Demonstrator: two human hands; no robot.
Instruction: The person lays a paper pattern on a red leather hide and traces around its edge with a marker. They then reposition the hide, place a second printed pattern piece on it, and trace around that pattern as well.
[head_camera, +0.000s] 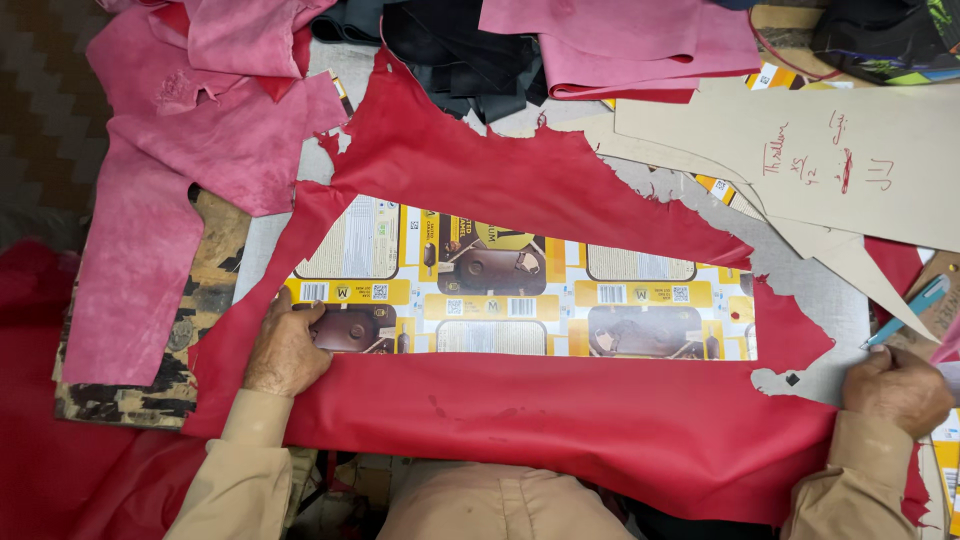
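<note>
- Head view, work piece: a red leather hide (560, 420) lies flat across the grey desk (800, 290), ragged along its upper edge and at the right; its near edge hangs toward the person's lap.
- Head view, template: a long printed cardboard pattern (520, 300), yellow with brown pictures, rests on top of the hide, wide end at the right and slanted end at the left, with red showing above and below it.
- Head view, left hand (287, 350): pressed down on the pattern's left end, fingers together and curled over the card, pinning card and hide to the desk; it grips nothing.
- Head view, right hand (897, 388): at the hide's right margin, fingers clamped on a light blue pen-like tool (908, 312) whose tip points up and away from the pattern.
- Head view, surroundings: pink suede pieces (170, 170) at the left, black leather pieces (460, 50) at the top, plain tan card patterns (840, 160) at the upper right, and a worn board (205, 290) under the pink pieces.
- Judged step: pattern laid and held, tracing not yet begun, since no drawn line shows along its edge.
- Judged need: the pattern kept dead still under the left hand while the tool's tip meets its edge.
</note>
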